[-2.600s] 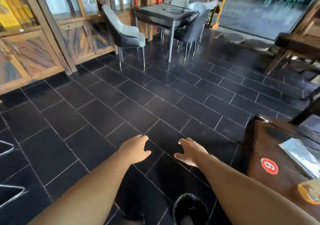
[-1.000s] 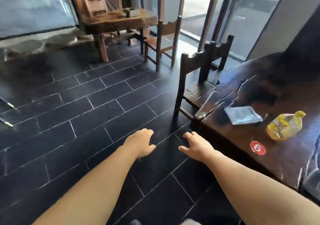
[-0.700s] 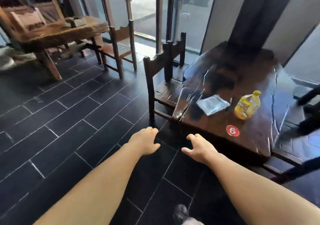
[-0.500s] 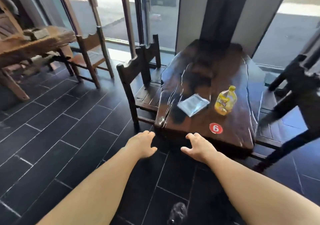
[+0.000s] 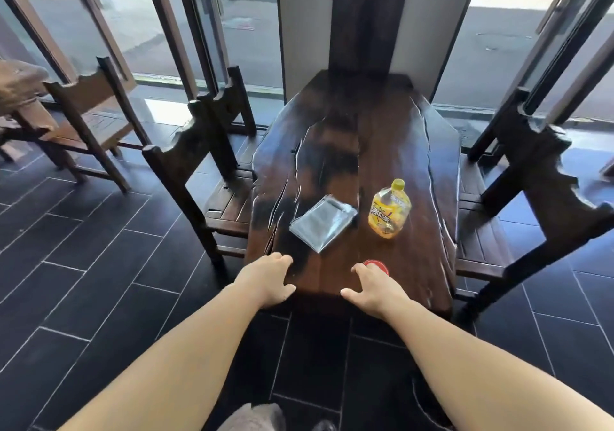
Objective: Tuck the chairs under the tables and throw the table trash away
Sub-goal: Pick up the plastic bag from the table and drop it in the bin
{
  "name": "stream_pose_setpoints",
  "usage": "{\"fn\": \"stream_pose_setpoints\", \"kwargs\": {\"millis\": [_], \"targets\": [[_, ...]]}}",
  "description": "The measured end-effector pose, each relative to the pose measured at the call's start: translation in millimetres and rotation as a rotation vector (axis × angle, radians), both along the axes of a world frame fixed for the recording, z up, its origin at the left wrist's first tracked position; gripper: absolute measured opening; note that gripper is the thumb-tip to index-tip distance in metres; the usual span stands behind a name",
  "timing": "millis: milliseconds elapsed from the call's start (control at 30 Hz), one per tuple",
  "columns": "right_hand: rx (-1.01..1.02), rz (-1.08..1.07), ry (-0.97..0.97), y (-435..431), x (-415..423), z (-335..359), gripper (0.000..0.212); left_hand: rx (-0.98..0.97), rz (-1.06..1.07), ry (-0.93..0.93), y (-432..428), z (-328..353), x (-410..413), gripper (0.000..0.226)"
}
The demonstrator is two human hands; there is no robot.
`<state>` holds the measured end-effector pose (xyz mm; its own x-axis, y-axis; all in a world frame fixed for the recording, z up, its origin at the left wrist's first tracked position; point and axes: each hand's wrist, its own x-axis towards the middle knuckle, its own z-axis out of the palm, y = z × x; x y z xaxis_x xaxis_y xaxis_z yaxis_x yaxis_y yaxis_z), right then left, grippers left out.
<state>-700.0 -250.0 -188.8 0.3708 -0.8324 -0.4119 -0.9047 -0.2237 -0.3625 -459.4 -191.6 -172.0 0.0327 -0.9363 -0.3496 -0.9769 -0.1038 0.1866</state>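
Observation:
A long dark wooden table [image 5: 339, 138] runs away from me. On it lie a silver foil wrapper [image 5: 322, 223] and, to its right, a yellow plastic bottle [image 5: 389, 211] on its side. My left hand [image 5: 269, 279] and my right hand [image 5: 370, 286] hover over the table's near end, fingers spread, holding nothing. The right hand partly covers a red round sticker [image 5: 377, 264]. A dark wooden chair [image 5: 196, 168] stands at the table's left side, another dark chair [image 5: 531, 198] at its right, both with seats partly out from under the top.
A lighter wooden chair [image 5: 93, 111] and part of another table [image 5: 20, 85] stand at the far left. Glass doors and a dark pillar [image 5: 362, 15] close off the far end. The floor is black tile.
The view swung right from the open floor and closer to the dark table; both empty hands now reach over its near end instead of the floor.

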Motion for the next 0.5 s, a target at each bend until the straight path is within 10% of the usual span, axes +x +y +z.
{"fn": "stream_pose_setpoints", "kwargs": {"millis": [500], "targets": [[0.130,-0.149,0.021,-117,42,-38,0.065,0.099,-0.125,0.042,-158,-49,34,0.052]]}}
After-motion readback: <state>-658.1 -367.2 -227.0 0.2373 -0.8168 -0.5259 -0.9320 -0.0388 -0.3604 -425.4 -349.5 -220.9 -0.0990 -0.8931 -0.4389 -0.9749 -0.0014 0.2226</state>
